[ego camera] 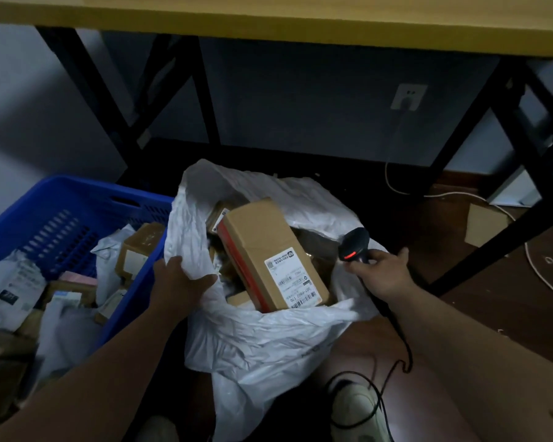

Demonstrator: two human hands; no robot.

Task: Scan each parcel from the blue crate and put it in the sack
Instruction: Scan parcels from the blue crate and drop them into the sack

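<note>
Both bare forearms reach forward and down toward the white sack [268,339]. The left hand [176,282] sits at the sack's left rim, fingers and thumb closed on a fold of the plastic, holding the mouth open. The left forearm runs back to the lower left, along the sack's left side. The right hand [382,271] hovers over the sack's right edge, fingers wrapped round the handle of a black scanner [355,245]. The right forearm slants away to the lower right, clear of the sack.
</note>
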